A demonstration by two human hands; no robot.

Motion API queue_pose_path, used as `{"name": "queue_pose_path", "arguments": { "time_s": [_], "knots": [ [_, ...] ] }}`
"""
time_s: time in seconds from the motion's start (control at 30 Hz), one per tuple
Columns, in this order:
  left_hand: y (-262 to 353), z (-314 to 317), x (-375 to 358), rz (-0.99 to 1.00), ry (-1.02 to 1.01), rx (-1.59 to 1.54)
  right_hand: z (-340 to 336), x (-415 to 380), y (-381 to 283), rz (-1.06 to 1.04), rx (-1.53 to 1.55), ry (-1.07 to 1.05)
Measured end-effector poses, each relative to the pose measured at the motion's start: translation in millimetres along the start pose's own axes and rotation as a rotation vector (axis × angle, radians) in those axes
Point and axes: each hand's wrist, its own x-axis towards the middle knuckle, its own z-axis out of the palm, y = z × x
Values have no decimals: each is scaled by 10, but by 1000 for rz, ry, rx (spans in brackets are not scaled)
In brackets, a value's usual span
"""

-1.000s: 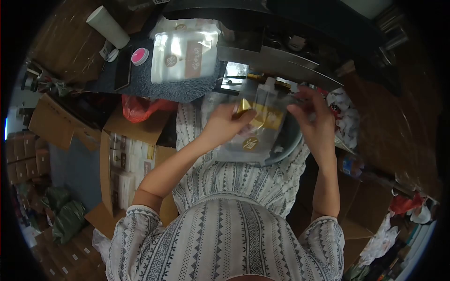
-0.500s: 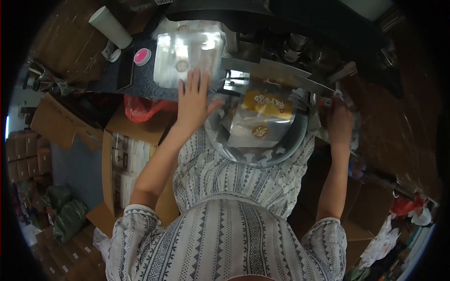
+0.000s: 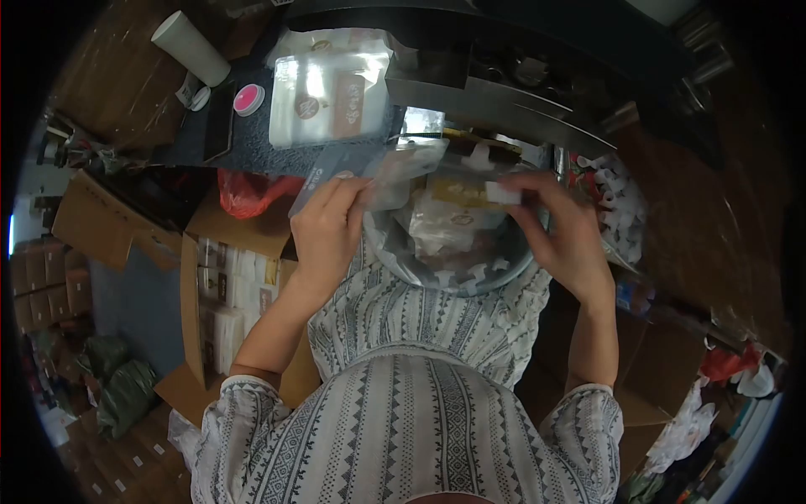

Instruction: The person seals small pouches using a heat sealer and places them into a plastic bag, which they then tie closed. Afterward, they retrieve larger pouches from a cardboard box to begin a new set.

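My left hand (image 3: 326, 235) pinches a clear plastic pouch (image 3: 382, 176) at its near edge, left of the basin. Over the right side of the basin (image 3: 437, 284), my right hand (image 3: 571, 239) holds a small white piece (image 3: 504, 193) between thumb and fingers. Inside the basin lie a pouch with a yellow label (image 3: 457, 220) and several small white pieces. A stack of clear pouches (image 3: 327, 101) rests on the dark work surface, beyond my left hand.
A metal machine (image 3: 520, 105) spans the far side. On the left stand a white cup (image 3: 191, 49) and a pink round container (image 3: 248, 100). An open carton (image 3: 191, 311) of packets is lower left. White pieces (image 3: 620, 210) lie in a bag at right.
My left hand has left the stack and now holds a clear pouch nearer the basin. My right hand has come left from the bag of white pieces, with a white piece in it.
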Motion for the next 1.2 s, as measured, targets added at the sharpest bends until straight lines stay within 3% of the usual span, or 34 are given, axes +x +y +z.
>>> {"name": "queue_pose_path", "arguments": {
  "time_s": [0.07, 0.17, 0.23, 0.3, 0.37, 0.4, 0.43, 0.47, 0.53, 0.67, 0.7, 0.77, 0.83, 0.9, 0.93, 0.97, 1.03, 1.1, 1.2],
  "knots": [
    [66, -44, 24, 66, 6, 6, 125, 99, 7, -252, -244, -43],
    [103, -87, 12, 145, -57, -16, 147, 118, -99, -278, -334, -139],
    [125, -90, -9, 196, -269, -145, 148, 91, -75, -264, -259, -193],
    [126, 1, -56, 147, -348, -234, 134, 74, -17, -245, -184, -242],
    [150, 131, -92, 98, -422, -320, 94, 98, 60, -54, 1, -270],
    [176, 223, -75, -30, -501, -424, 79, 94, 70, -58, -1, -271],
    [195, 320, -46, -160, -578, -527, 65, 84, 77, 0, -50, -133],
    [189, 434, 9, -160, -575, -528, 45, 66, 83, 59, -98, 5],
    [165, 661, 180, -648, -768, -798, -61, 14, 110, 50, -197, 26],
    [327, 770, 408, -874, -632, -1137, -307, -226, 179, 158, -558, 68],
    [365, 738, 402, -860, -607, -1129, -402, -245, 277, 157, -557, 65],
    [298, 733, 336, -857, -587, -1114, -547, -335, 525, 591, -1112, 69],
    [-32, 767, 366, -466, -341, -668, -594, -316, 705, 559, -1030, 75],
    [-438, 587, 582, 4, 69, -85, -566, -302, 801, 535, -942, 63],
    [-614, 604, 527, -112, -118, 213, -553, -277, 836, 495, -880, 29],
    [-688, 670, 373, -110, -115, 216, -549, -240, 853, 450, -817, 1],
    [-620, 597, 75, 153, -193, 326, -598, -206, 630, 513, -880, 80],
    [-662, 476, -14, 134, -200, 337, -587, -208, 603, 595, -949, 134],
    [-689, 448, -64, 10, -145, 227, -523, -155, 878, 478, -890, 152]
  ]
}}
